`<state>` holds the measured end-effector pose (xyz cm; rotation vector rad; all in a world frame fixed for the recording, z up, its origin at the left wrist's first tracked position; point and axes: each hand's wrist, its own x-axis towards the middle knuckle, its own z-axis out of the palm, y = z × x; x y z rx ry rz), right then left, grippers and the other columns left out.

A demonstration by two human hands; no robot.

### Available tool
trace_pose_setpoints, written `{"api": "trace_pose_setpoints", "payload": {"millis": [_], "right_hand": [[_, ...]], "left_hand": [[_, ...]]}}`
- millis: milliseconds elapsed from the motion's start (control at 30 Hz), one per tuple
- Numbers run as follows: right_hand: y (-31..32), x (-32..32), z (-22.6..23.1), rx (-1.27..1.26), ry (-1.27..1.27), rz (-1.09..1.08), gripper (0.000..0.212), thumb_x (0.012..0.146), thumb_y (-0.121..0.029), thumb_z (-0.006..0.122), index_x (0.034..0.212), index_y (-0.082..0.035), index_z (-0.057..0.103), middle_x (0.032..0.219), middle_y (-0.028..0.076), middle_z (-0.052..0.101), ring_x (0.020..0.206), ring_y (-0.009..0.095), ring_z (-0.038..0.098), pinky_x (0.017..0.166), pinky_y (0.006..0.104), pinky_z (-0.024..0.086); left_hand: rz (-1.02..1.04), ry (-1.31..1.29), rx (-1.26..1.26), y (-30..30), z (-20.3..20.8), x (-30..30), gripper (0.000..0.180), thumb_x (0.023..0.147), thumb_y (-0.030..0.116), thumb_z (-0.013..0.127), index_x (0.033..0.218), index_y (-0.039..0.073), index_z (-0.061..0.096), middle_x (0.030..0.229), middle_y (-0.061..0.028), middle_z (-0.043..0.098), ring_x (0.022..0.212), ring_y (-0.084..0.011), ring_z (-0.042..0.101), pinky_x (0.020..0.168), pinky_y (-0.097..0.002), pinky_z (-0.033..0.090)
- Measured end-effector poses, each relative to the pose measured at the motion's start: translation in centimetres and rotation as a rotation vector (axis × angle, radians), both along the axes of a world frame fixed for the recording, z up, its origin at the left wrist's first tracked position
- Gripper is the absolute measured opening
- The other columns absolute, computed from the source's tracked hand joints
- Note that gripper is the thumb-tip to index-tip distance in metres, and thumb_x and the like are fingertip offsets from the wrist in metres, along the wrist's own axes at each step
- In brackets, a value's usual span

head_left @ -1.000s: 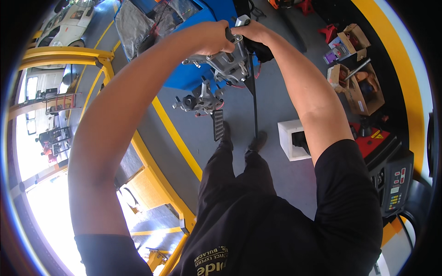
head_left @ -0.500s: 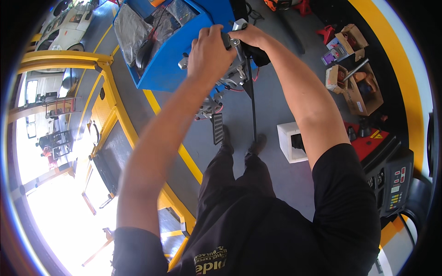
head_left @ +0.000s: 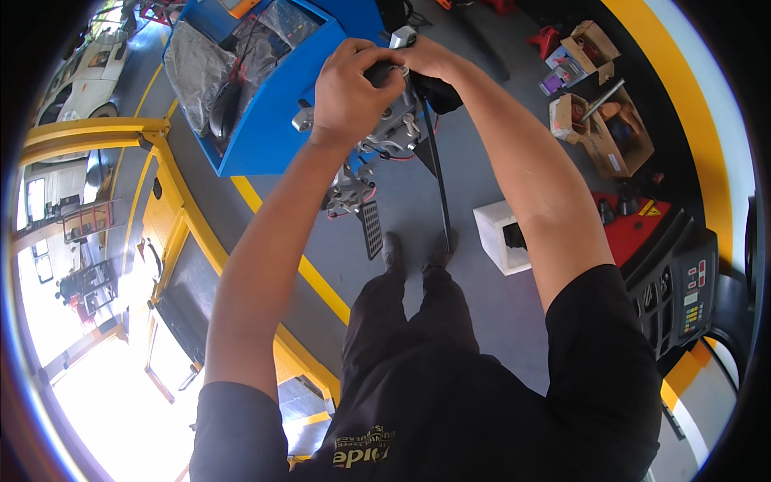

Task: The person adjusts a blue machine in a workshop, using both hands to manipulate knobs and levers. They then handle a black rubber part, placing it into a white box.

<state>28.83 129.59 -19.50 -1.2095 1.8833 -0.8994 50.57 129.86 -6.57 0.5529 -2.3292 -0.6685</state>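
In front of me stands a silvery metal clamp assembly [head_left: 393, 128] with jointed arms, thin red cables and a long black rod [head_left: 434, 173] hanging down. A dark perforated plate [head_left: 370, 229] hangs at its lower end. My left hand [head_left: 349, 92] is at the top, thumb and forefinger curled round a black knob [head_left: 377, 74]. Beside it my right hand [head_left: 428, 60] is closed at the assembly's upper end, next to a grey metal end piece [head_left: 403, 37]. Its fingers are mostly hidden, and what they grip cannot be made out. A black part [head_left: 440, 95] shows below that hand.
A blue cabinet [head_left: 265, 145] with plastic-wrapped items stands just beyond my left hand. Yellow lift framing [head_left: 189, 209] rises at left. Cardboard boxes [head_left: 622, 153], a white box [head_left: 498, 237] and a red-topped machine with a control panel [head_left: 691, 289] are at right.
The view has shifted, moving the cabinet and boxes leftward. My left hand has turned, its thumb and forefinger now showing round the knob. My right hand stays at the assembly's top.
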Motion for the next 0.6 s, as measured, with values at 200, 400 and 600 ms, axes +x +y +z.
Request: {"api": "trace_pose_setpoints", "payload": {"millis": [200, 400, 600], "right_hand": [[0.5, 0.4, 0.4, -0.044, 0.026, -0.008, 0.062, 0.075, -0.057, 0.077, 0.115, -0.008, 0.078, 0.112, 0.018, 0.076, 0.106, 0.03, 0.071, 0.092, 0.0379, 0.052], [2.8, 0.9, 8.1, 0.347, 0.179, -0.002, 0.067, 0.075, -0.042, 0.083, 0.126, -0.001, 0.07, 0.13, 0.019, 0.068, 0.114, 0.032, 0.065, 0.097, 0.0463, 0.049], [23.3, -4.8, 6.7, 0.023, -0.365, -0.345, 0.056, 0.092, -0.025, 0.077, 0.143, -0.01, 0.059, 0.127, 0.009, 0.07, 0.125, 0.021, 0.061, 0.113, 0.0405, 0.038]], "left_hand": [[-0.172, -0.033, -0.006, -1.9, -0.3, 0.3, 0.019, 0.085, 0.014, 0.076, 0.102, 0.008, 0.077, 0.108, -0.0056, 0.069, 0.094, -0.0226, 0.071, 0.085, -0.0337, 0.056], [-0.183, -0.043, -0.092, -1.9, 0.0, 0.4, 0.026, 0.09, 0.024, 0.076, 0.111, 0.01, 0.076, 0.107, -0.0076, 0.071, 0.098, -0.0234, 0.071, 0.088, -0.034, 0.055], [-0.13, 0.022, 0.063, -0.5, -0.3, 0.9, 0.032, 0.092, 0.031, 0.077, 0.117, 0.011, 0.077, 0.119, -0.0081, 0.073, 0.108, -0.0216, 0.07, 0.097, -0.0326, 0.052]]}}
